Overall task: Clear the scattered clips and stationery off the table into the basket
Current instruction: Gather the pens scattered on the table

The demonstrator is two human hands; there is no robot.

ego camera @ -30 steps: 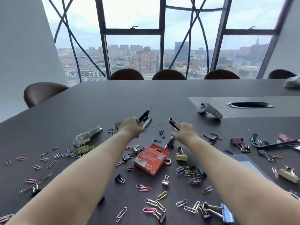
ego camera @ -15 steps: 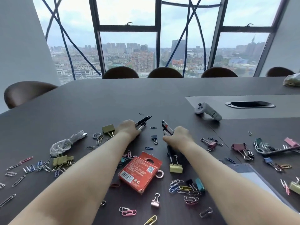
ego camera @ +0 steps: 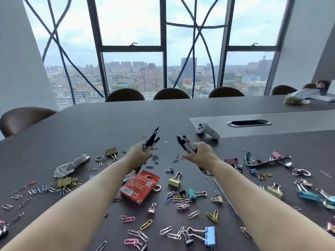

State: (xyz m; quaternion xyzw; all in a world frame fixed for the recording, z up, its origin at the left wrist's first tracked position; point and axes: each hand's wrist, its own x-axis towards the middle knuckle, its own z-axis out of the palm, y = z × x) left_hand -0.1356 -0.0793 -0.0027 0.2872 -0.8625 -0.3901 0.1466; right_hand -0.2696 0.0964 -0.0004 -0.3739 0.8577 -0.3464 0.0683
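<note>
Left hand (ego camera: 138, 153), right hand (ego camera: 201, 152) lifted; pens (ego camera: 152, 140) protrude forward from curled fingers (ego camera: 147, 155).

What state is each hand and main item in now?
Left hand: grips bundle of black pens, raised.
Right hand: grips bundle of black-and-white pens, raised.
Red cardboard box: lying flat on dark table.
White cable: coiled, untouched.
Basket: not in view.

Right-edge clips (ego camera: 329, 201) blurred (cropped too); pens (ego camera: 152, 141) half hidden.
</note>
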